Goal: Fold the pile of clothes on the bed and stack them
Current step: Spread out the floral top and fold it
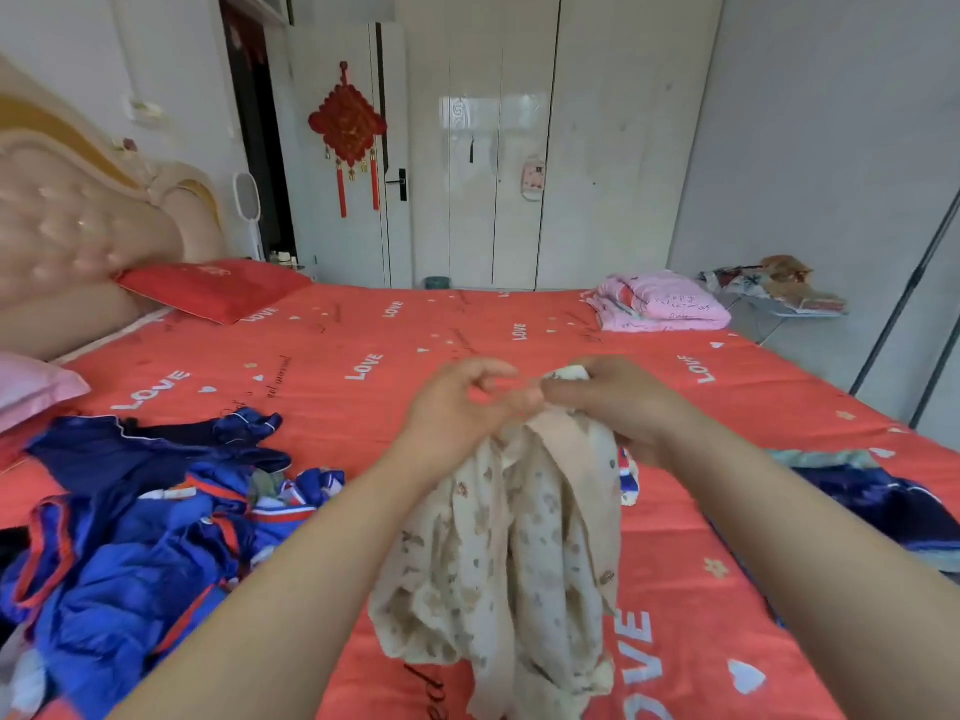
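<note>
Garment, cream printed, hangs above bed; left hand and right hand grip its top.

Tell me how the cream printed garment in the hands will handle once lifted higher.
Probably floppy: the cream garment hangs in loose folds below the left hand and right hand, so it won't hold shape. Likely light, since pinching fingers carry it. It should drape flat on the bed rather than slide.

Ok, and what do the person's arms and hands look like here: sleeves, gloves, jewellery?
Left hand and right hand are bare, no gloves. The left forearm and right forearm are uncovered up to the frame edge: no sleeve, watch or bracelet in view. No ring shows.
</note>
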Motion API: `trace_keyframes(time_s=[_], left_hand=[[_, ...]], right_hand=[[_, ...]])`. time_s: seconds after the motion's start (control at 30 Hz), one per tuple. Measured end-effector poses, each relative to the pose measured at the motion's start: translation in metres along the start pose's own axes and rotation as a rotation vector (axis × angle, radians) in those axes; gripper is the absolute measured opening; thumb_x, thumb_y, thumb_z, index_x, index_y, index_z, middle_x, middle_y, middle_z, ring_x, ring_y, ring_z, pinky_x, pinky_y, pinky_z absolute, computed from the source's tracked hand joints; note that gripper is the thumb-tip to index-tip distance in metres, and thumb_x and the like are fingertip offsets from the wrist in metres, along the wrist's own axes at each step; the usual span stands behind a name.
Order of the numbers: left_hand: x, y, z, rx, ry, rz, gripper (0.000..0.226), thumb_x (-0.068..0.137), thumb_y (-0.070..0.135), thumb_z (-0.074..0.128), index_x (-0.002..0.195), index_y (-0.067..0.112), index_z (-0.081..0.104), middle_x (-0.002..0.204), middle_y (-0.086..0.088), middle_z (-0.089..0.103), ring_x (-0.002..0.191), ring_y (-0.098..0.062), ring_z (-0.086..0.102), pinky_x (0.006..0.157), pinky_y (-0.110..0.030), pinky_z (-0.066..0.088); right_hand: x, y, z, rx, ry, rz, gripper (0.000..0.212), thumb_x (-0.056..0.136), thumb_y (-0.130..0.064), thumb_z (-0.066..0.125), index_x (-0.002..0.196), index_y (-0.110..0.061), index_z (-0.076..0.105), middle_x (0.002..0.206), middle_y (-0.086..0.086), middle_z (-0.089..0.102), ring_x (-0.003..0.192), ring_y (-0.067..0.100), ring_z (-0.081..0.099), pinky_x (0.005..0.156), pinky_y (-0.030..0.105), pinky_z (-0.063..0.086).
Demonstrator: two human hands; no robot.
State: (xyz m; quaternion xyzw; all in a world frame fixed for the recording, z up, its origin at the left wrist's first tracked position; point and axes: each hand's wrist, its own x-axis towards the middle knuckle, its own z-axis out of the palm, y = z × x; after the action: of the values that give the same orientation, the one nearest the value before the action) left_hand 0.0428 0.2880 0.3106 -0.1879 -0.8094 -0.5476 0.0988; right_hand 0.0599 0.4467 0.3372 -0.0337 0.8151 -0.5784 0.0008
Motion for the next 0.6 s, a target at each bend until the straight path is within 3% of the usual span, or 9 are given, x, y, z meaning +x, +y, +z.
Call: trace_keyframes(time_s=[0.1, 0.17, 0.3, 0.4, 0.5, 0.6], left_hand=[[-0.010, -0.010, 0.015, 0.085, -0.103, -0.032, 0.019, 0.076, 0.029, 0.074, 0.080, 0.013, 0.065, 0.079, 0.004, 0.055, 0.073, -0.008, 0.048, 0.063, -0.014, 0.035], [-0.013, -0.013, 0.014, 0.066, -0.116, -0.040, 0.020, 0.080, 0.023, 0.071, 0.074, 0.005, 0.065, 0.072, -0.005, 0.053, 0.068, -0.013, 0.045, 0.061, -0.024, 0.033], [-0.015, -0.010, 0.001, -0.146, -0.089, -0.099, 0.015, 0.087, 0.010, 0.063, 0.075, 0.014, 0.071, 0.071, -0.006, 0.068, 0.069, -0.018, 0.057, 0.070, -0.030, 0.047], [-0.012, -0.010, -0.009, -0.218, -0.028, -0.131, 0.015, 0.088, 0.009, 0.060, 0.081, 0.013, 0.072, 0.077, -0.002, 0.071, 0.076, -0.015, 0.063, 0.080, -0.031, 0.051], [-0.006, -0.007, -0.016, -0.243, -0.041, -0.130, 0.014, 0.089, 0.009, 0.059, 0.083, 0.008, 0.072, 0.081, -0.009, 0.070, 0.075, -0.017, 0.063, 0.079, -0.031, 0.051], [0.002, -0.001, -0.028, -0.267, 0.002, -0.091, 0.016, 0.088, 0.006, 0.058, 0.079, 0.007, 0.070, 0.071, -0.004, 0.070, 0.065, -0.012, 0.063, 0.071, -0.025, 0.051]], right_hand=[[-0.004, 0.009, 0.011, 0.053, -0.023, 0.031, 0.018, 0.087, -0.028, 0.063, 0.084, -0.012, 0.056, 0.060, -0.001, 0.059, 0.046, 0.009, 0.055, 0.043, 0.016, 0.040], [-0.006, 0.013, 0.013, 0.107, -0.040, 0.037, 0.021, 0.090, -0.031, 0.059, 0.082, -0.011, 0.055, 0.062, 0.000, 0.059, 0.048, 0.009, 0.055, 0.044, 0.016, 0.042], [-0.005, 0.024, 0.005, 0.250, -0.113, -0.041, 0.021, 0.097, -0.024, 0.048, 0.100, -0.011, 0.063, 0.089, 0.005, 0.067, 0.080, 0.014, 0.062, 0.072, 0.026, 0.055], [-0.003, 0.038, 0.004, 0.057, -0.146, -0.122, 0.030, 0.091, 0.002, 0.052, 0.113, -0.017, 0.059, 0.105, 0.004, 0.067, 0.095, 0.013, 0.062, 0.087, 0.028, 0.050], [-0.001, 0.046, 0.014, -0.092, -0.140, -0.123, 0.022, 0.085, 0.002, 0.058, 0.093, -0.018, 0.060, 0.093, 0.003, 0.066, 0.086, 0.014, 0.060, 0.081, 0.029, 0.048], [0.004, 0.040, 0.008, -0.108, 0.003, -0.189, 0.006, 0.084, -0.010, 0.065, 0.080, -0.011, 0.061, 0.075, 0.005, 0.060, 0.067, 0.014, 0.052, 0.068, 0.027, 0.042]])
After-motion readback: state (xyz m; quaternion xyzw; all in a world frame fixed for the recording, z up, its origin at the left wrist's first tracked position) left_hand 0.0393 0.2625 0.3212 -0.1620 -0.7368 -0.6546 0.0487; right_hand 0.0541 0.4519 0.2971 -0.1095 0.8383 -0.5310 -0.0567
